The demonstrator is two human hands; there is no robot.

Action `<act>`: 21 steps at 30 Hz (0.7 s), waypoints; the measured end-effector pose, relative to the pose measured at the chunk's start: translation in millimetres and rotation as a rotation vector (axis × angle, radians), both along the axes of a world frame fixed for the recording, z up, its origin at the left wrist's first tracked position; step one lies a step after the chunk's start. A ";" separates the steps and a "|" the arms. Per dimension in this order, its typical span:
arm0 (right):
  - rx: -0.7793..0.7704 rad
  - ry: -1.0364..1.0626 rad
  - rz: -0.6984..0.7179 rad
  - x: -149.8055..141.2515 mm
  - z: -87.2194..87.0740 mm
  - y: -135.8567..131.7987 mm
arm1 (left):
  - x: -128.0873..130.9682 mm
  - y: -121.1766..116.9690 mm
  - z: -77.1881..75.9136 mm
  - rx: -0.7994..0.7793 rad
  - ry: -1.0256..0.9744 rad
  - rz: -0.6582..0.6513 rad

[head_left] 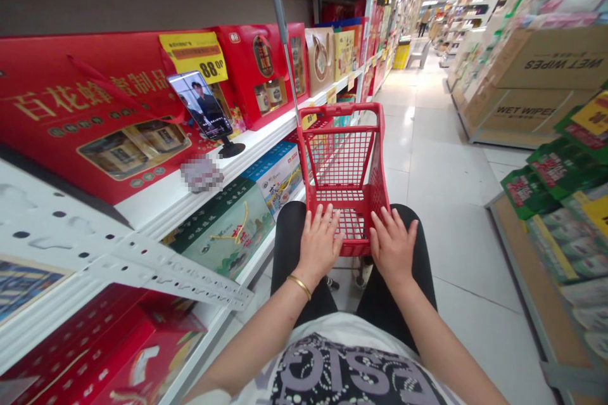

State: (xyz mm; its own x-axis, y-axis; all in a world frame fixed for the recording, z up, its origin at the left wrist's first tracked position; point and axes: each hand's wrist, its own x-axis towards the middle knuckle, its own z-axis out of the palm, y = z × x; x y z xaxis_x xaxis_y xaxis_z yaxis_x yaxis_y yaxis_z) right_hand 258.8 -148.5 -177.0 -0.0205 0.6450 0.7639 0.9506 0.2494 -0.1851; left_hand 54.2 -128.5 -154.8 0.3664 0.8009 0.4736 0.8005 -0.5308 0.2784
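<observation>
My left hand [320, 241] lies palm down at the inner side of my left knee, its fingers stretched forward at the near end of a small red shopping cart [342, 189]. On the other side, my right hand [393, 241] rests palm down on my right knee, fingers spread, beside the cart's near right corner. Neither hand holds anything. The cart's basket has a red grid wall, and no goods show in it. A gold bangle [300, 287] circles my left wrist. Whether my fingertips touch the cart's rim, I cannot tell.
Left, a white shelf [266, 129] carries red gift boxes [266, 69] and a phone [202, 104] on a black stand. A thin pole [280, 15] rises at the cart's left. Cardboard cartons [536, 107] and green packs [555, 170] line the aisle's right; a person [424, 21] stands far off.
</observation>
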 end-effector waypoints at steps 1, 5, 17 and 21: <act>0.000 0.006 0.015 -2.7 0.5 1.3 | 0.7 0.3 0.3 -0.001 -0.005 0.006; -0.019 -0.065 0.178 -27.6 3.3 8.7 | -0.3 2.6 -0.2 0.002 -0.010 0.032; -0.008 0.034 0.116 -5.5 -4.4 4.4 | 6.5 -4.3 8.8 0.043 0.218 0.150; 0.088 -0.018 0.193 -13.1 -8.6 6.1 | 4.4 -3.2 8.3 0.050 0.226 0.147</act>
State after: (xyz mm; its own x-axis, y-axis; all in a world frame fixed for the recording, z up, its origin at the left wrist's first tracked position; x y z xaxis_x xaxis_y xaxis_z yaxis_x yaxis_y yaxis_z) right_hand 245.7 -142.3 -185.6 -0.1516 0.5584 0.8156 0.8867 0.4415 -0.1374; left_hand 58.6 -131.7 -146.6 0.3490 0.8311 0.4330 0.9088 -0.4129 0.0601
